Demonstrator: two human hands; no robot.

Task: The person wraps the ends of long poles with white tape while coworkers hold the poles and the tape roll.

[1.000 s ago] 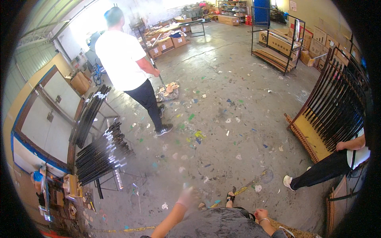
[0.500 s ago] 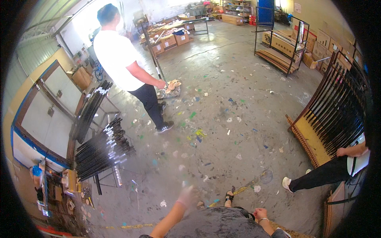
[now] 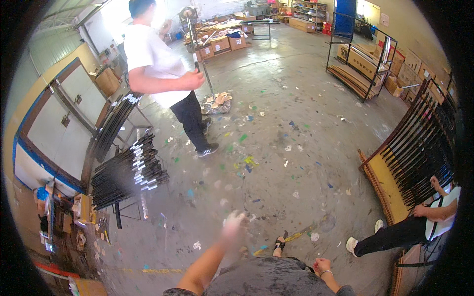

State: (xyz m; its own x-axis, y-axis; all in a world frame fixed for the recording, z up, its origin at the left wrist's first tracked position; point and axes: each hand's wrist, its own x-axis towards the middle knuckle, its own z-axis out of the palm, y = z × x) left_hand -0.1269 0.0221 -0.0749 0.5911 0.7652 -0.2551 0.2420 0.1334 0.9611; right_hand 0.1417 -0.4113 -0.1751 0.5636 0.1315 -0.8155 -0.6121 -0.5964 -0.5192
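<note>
My left hand [image 3: 234,228] reaches out over the concrete floor in front of me, pale and smeared by motion. Its fingers are too blurred to read, and nothing can be made out in it. By my right hip, my right hand [image 3: 322,265] is held low with its fingers curled in, and a light band circles the wrist. Whatever those fingers may enclose is hidden. Both hands are apart from the racks and the stacks of rods around me. Below my dark top, one sandalled foot [image 3: 280,242] shows.
Left stand bundles of black rods [image 3: 116,182] on metal stands. Ahead, a person in a white shirt [image 3: 158,69] stands by an upright pole [image 3: 191,39]. On the right, another person's dark trousers [image 3: 392,239] show beside a rack of dark rods [image 3: 417,148]. Scraps litter the floor [image 3: 296,197].
My left hand has risen slightly, farther out over the floor. The white-shirted person has raised a bent forearm beside the pole. The person at right has lifted one hand toward the rack.
</note>
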